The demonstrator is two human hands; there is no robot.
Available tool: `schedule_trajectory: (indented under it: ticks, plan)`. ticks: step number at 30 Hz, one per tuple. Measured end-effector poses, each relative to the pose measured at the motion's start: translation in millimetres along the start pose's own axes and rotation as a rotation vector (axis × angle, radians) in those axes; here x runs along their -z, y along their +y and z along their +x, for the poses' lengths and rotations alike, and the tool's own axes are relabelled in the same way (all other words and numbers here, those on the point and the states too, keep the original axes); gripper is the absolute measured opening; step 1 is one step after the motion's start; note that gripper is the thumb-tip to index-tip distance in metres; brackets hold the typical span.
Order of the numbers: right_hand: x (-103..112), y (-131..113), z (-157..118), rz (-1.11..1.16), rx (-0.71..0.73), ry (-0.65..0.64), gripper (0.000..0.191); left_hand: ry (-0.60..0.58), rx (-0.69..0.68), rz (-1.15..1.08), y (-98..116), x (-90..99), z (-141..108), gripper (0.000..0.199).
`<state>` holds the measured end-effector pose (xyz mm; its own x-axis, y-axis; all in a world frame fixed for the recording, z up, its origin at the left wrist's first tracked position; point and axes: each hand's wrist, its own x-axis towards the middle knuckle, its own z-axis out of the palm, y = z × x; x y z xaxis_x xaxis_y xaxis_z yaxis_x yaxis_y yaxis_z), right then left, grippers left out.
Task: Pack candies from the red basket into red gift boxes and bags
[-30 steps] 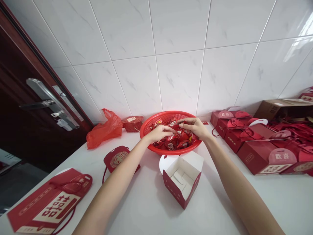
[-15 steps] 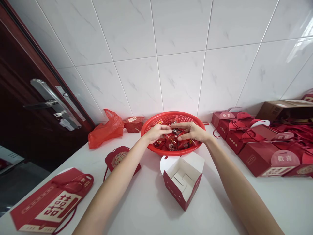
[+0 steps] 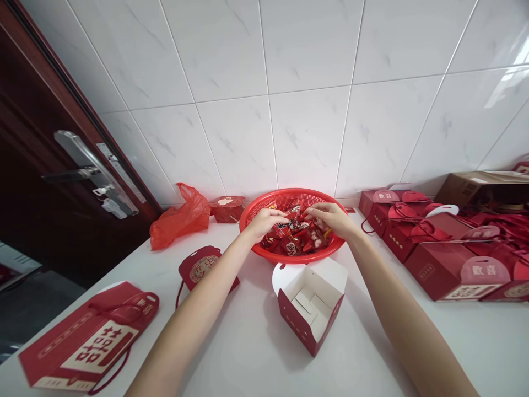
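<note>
A red oval basket (image 3: 297, 258) stands by the tiled wall, holding many red-wrapped candies (image 3: 292, 243). Over its left part is my left hand (image 3: 266, 223), thumb and fingers drawn together at the candies; what they hold, if anything, is too small to tell. My right hand (image 3: 328, 216) reaches over the right side, its thumb and fingertips closed in a pinch near the wrappers, with nothing clearly visible between them. In front of the basket an open red box (image 3: 308, 311) with a white inside stands on the white table (image 3: 248, 353), its inside bare.
Closed red gift boxes (image 3: 446, 264) crowd the right side beside a brown carton (image 3: 467, 190). On the left lie a red box with a cord (image 3: 91, 336), a smaller red box (image 3: 202, 267) and a red plastic bag (image 3: 182, 218). A dark door (image 3: 37, 143) stands far left.
My right hand has moved slightly right, and its fingers have drawn together. My left hand stays over the left part of the candies. The view has shifted slightly.
</note>
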<state>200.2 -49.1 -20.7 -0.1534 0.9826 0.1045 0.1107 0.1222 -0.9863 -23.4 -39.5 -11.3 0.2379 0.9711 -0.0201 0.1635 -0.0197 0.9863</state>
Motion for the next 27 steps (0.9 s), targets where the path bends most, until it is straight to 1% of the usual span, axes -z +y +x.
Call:
schedule_trajectory:
  ticks: [3, 6, 8, 10, 12, 15, 16, 17, 20, 22, 23, 25, 27]
  plan:
    - [0.2, -0.8, -0.8, -0.022, -0.009, -0.054, 0.024, -0.005, -0.033, 0.049, -1.0, -1.3, -0.1, 0.021]
    - [0.2, -4.1, -3.7, -0.034, 0.035, -0.132, 0.026, 0.002, -0.079, 0.096, -2.4, -2.6, 0.4, 0.025]
    - [-0.1, -6.9, -5.8, -0.035, 0.052, -0.208, 0.029, -0.004, -0.136, 0.127, -3.2, -3.1, 1.0, 0.029]
    - [-0.7, -8.9, -7.2, -0.052, 0.040, -0.254, 0.032, -0.041, -0.221, 0.150, -3.7, -3.3, 1.5, 0.033]
    - [-1.3, -9.5, -7.7, -0.053, 0.017, -0.254, 0.040, -0.095, -0.306, 0.162, -3.8, -3.6, 1.6, 0.036]
    - [-1.8, -8.7, -7.6, 0.011, -0.018, -0.274, 0.061, -0.136, -0.382, 0.192, -3.5, -4.9, 0.7, 0.039]
    - [-1.7, -8.4, -7.7, 0.027, -0.019, -0.291, 0.064, -0.136, -0.395, 0.204, -3.3, -5.5, 0.2, 0.042]
    - [-1.5, -8.3, -7.9, 0.035, -0.011, -0.307, 0.061, -0.135, -0.401, 0.211, -3.0, -6.1, -0.3, 0.046]
    - [-0.7, -9.0, -9.4, 0.044, 0.040, -0.312, 0.042, -0.125, -0.365, 0.202, -1.8, -7.1, -1.1, 0.062]
    - [-0.3, -9.7, -10.1, 0.054, 0.060, -0.287, 0.037, -0.092, -0.320, 0.197, -1.1, -6.7, -0.1, 0.063]
    - [-0.2, -9.6, -10.0, 0.059, 0.059, -0.268, 0.037, -0.065, -0.295, 0.195, -1.0, -6.0, 1.2, 0.058]
    - [0.1, -8.6, -8.2, 0.075, 0.038, -0.193, 0.035, 0.004, -0.227, 0.225, -1.4, -3.7, 5.4, 0.042]
    - [0.6, -6.5, -4.6, 0.131, 0.003, -0.071, 0.030, 0.042, -0.128, 0.425, -2.8, -0.5, 11.0, 0.033]
